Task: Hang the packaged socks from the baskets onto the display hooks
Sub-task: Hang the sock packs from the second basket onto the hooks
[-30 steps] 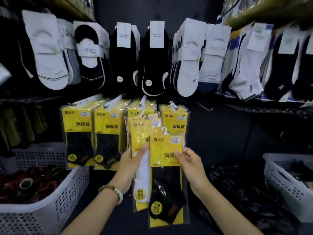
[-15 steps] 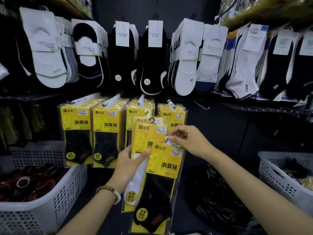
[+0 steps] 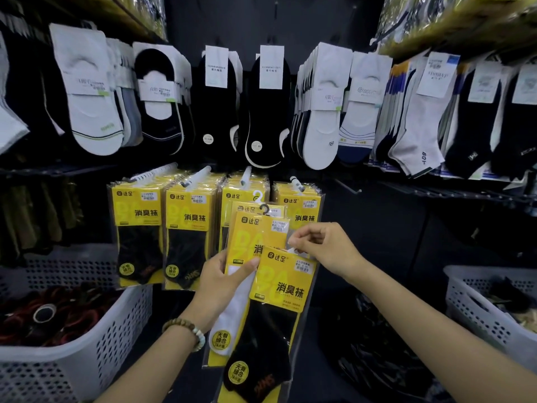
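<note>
Yellow sock packets with Chinese print

The front sock packet (image 3: 286,282) reads 达足 beside its logo and 消臭袜 in large black characters, as do the hanging packets (image 3: 139,213). Its round sticker (image 3: 239,372) says 无骨缝合, as does the one on the white-sock packet (image 3: 236,301). A white sock band (image 3: 366,91) begins "Guan". The price labels (image 3: 303,266) are too small to read.

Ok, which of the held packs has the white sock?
The second pack, right behind the front pack, under the left hand; the front one holds black.
</note>
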`<move>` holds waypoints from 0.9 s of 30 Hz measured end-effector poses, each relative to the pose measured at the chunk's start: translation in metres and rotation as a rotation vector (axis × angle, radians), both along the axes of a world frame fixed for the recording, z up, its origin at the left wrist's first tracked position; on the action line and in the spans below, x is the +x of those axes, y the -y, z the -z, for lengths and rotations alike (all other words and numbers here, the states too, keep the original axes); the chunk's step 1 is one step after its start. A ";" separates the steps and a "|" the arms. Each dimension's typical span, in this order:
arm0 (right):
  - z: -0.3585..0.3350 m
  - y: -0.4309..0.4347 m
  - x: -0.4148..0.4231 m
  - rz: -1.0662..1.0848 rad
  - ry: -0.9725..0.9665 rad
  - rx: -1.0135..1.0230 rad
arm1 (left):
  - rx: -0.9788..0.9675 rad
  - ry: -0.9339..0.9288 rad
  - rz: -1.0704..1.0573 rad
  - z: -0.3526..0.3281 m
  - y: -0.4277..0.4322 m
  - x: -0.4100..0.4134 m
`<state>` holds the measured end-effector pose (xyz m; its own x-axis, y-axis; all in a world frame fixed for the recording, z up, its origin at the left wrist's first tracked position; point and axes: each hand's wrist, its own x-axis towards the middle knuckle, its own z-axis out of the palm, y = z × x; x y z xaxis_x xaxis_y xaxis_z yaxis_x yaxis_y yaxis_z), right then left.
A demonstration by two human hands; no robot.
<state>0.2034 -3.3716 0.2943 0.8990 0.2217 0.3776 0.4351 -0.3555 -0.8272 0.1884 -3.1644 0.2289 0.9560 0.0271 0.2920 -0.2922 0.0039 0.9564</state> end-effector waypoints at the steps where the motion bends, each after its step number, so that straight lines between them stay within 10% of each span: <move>1: 0.000 0.001 0.000 0.005 0.003 -0.003 | 0.011 0.002 -0.011 -0.001 -0.001 0.001; 15: 0.036 0.007 0.005 0.185 -0.264 0.615 | -0.037 -0.069 -0.068 -0.008 0.014 0.020; 27: 0.006 0.007 0.097 0.308 -0.118 0.469 | -0.045 0.000 -0.154 -0.013 -0.020 0.046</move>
